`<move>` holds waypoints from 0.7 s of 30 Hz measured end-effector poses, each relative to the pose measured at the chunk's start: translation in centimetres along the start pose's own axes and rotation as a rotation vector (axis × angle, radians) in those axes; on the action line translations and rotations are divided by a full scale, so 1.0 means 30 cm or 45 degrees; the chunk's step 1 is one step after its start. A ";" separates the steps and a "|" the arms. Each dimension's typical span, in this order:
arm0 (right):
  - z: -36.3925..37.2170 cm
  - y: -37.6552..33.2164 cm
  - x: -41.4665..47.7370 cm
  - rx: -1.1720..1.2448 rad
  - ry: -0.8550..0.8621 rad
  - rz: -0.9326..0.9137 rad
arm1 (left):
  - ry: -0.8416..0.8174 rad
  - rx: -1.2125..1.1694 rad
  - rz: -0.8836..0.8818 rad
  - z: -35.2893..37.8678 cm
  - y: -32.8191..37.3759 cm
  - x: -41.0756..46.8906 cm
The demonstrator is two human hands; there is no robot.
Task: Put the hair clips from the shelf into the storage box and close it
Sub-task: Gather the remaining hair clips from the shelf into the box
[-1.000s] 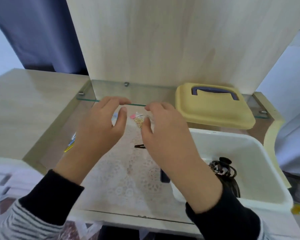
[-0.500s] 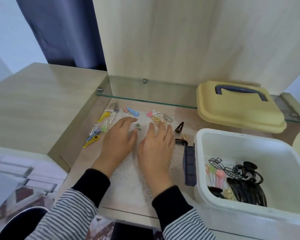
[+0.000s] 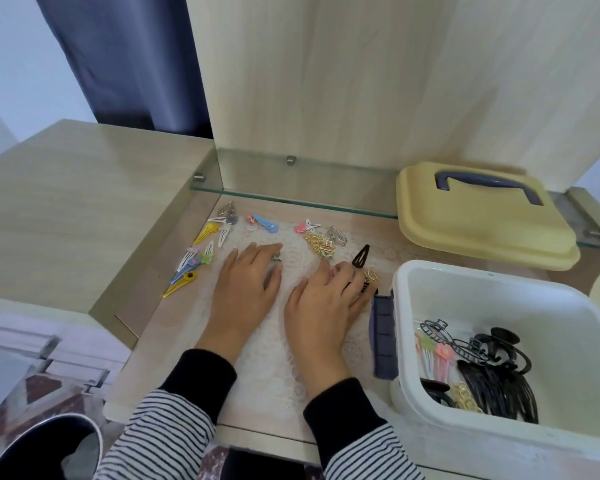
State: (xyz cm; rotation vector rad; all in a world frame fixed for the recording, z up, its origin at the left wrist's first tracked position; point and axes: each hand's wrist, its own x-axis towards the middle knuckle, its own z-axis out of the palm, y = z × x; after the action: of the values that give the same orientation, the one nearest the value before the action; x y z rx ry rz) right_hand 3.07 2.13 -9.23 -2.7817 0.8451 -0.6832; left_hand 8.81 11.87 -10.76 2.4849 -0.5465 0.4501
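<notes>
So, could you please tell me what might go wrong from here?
The tiny gold clips could snag in the lace mat as the right hand gathers them. The coloured snap clips by the shelf's left wall might be missed. The yellow lid seems to overhang the glass shelf; a bump could tip it.

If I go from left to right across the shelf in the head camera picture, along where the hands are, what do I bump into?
yellow hair clip → left hand → right hand → purple latch → white storage box
</notes>
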 end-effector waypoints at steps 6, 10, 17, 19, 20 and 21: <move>0.015 0.009 -0.006 0.064 0.081 -0.064 | 0.059 -0.077 0.015 -0.009 0.003 0.003; 0.024 0.010 -0.009 0.109 0.107 -0.160 | 0.070 -0.111 0.008 -0.011 0.002 0.002; 0.032 0.014 -0.003 0.189 0.054 -0.100 | 0.125 -0.127 0.008 -0.025 0.014 0.000; 0.037 0.016 -0.004 0.196 0.063 -0.106 | 0.112 -0.091 0.002 -0.019 0.006 -0.001; 0.040 0.017 -0.004 0.197 0.073 -0.120 | 0.106 -0.086 -0.003 -0.016 0.003 -0.001; 0.042 0.018 -0.005 0.204 0.086 -0.130 | 0.103 -0.089 -0.006 -0.013 0.001 -0.002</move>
State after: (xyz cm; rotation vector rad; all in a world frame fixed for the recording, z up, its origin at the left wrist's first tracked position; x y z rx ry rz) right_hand 3.29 1.78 -10.55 -2.6853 0.6325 -0.8276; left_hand 8.68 12.08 -10.44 2.3900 -0.5151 0.5187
